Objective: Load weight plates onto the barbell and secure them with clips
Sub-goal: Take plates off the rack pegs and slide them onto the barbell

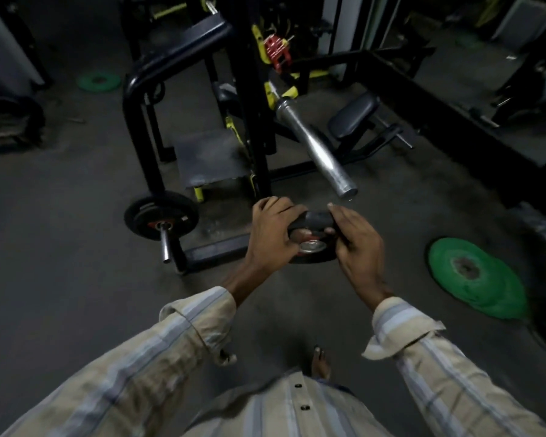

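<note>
Head view. Small black plate (312,238), centre of frame: gripped at its left edge by left hand (273,234), steadied at its right by right hand (356,244). Bare bar sleeve (316,149), just above: long axis runs upper left to lower right, open end nearest the right hand.

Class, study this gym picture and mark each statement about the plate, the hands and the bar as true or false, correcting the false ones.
1. Both hands, left hand and right hand, hold a small black plate. True.
2. The barbell sleeve already carries a plate. False: the sleeve is bare.
3. A green plate lies on the floor to the person's right. True.
4. The held plate is threaded on the sleeve. False: it is below the sleeve's end, apart from it.
</note>
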